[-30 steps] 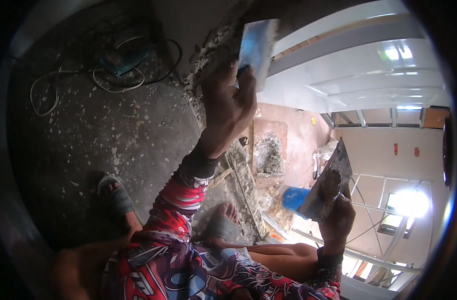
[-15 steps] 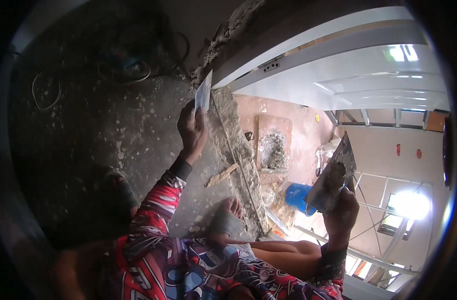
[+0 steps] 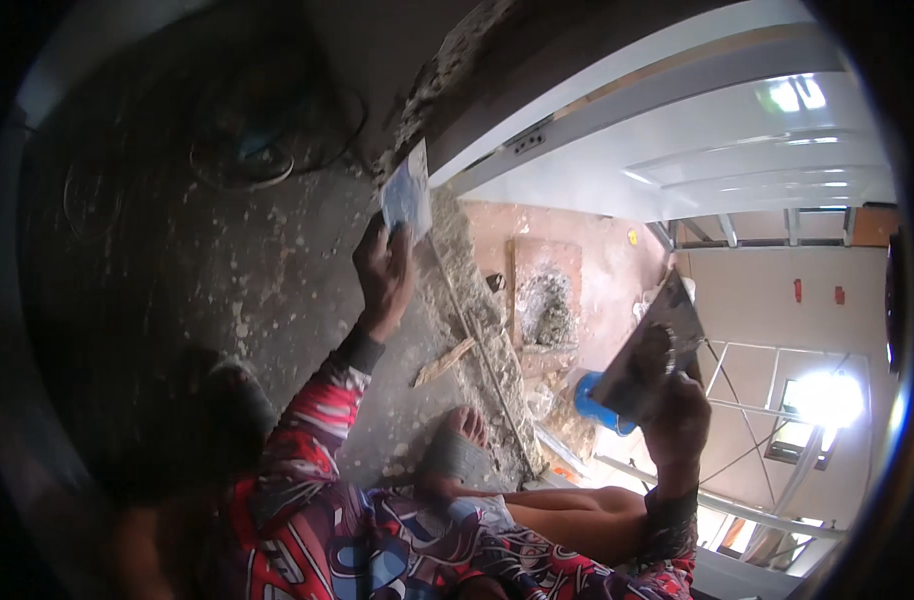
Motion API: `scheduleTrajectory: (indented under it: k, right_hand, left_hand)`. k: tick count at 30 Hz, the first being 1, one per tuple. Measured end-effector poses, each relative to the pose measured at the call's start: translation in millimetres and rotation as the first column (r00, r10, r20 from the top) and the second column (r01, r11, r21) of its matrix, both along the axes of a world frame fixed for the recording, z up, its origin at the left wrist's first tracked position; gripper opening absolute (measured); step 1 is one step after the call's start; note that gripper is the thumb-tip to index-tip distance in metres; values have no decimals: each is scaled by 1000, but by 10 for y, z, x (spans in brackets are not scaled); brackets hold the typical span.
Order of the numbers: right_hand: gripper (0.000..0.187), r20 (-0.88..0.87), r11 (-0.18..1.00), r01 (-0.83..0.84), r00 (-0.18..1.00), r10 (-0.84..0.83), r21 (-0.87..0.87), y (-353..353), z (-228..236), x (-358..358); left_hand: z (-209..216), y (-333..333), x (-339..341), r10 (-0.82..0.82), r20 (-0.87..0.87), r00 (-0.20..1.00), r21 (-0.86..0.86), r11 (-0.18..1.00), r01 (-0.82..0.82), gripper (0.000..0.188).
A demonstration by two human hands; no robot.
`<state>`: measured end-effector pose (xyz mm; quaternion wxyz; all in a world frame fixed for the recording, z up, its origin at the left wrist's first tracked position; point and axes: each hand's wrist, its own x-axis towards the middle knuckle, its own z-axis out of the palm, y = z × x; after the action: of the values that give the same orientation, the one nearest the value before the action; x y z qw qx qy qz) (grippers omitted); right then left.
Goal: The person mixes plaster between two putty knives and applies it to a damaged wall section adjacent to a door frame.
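My left hand (image 3: 385,278) grips a thin, flat scraper blade (image 3: 410,190), pale and bluish with smears on it. Its far end is close to the broken wall edge beside the door frame (image 3: 617,90); whether it touches cannot be told. On the right, my right hand (image 3: 677,425) is closed on a broad, dark metal plate (image 3: 642,365), held tilted in the air. A small patch of wet-looking grey mortar (image 3: 659,350) sticks to the plate's face. Its handle, if any, is hidden by my fingers.
A square board (image 3: 518,290) with a heap of mortar (image 3: 547,312) lies on the reddish floor beyond the rough threshold strip (image 3: 457,280). Behind the plate stands a blue bucket (image 3: 589,395). A wood piece (image 3: 443,362) lies near my sandalled foot (image 3: 459,440); a white door (image 3: 697,150) stands ahead.
The left blade has turned, showing more of its face. The right plate has shifted slightly left and tilted, and the mortar patch seen on it looks smaller.
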<state>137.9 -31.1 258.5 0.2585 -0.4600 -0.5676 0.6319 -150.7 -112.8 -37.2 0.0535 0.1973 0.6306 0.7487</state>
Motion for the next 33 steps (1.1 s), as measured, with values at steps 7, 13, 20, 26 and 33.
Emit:
scheduleTrajectory:
  k: [7, 13, 20, 26, 33]
  right_hand:
    - [50, -103, 977, -2, 995, -20, -214, 29, -145, -277]
    - [51, -164, 967, -49, 986, 7, -250, 53, -177, -378]
    - [48, -125, 966, -37, 992, 5, -255, 104, -226, -409]
    - [49, -123, 960, 21, 991, -58, -279, 74, -233, -463]
    - [47, -181, 958, -71, 983, 20, -279, 63, -185, -429]
  left_hand:
    - [568, -131, 141, -219, -36, 975, 104, 970, 221, 15]
    - [882, -158, 91, -337, -130, 932, 93, 932, 350, 16]
    - [1142, -165, 27, -399, -204, 894, -29, 915, 402, 24]
    - [1236, 128, -274, 137, -663, 736, 38, 988, -149, 43]
    - [1509, 736, -314, 378, -661, 649, 109, 903, -415, 40]
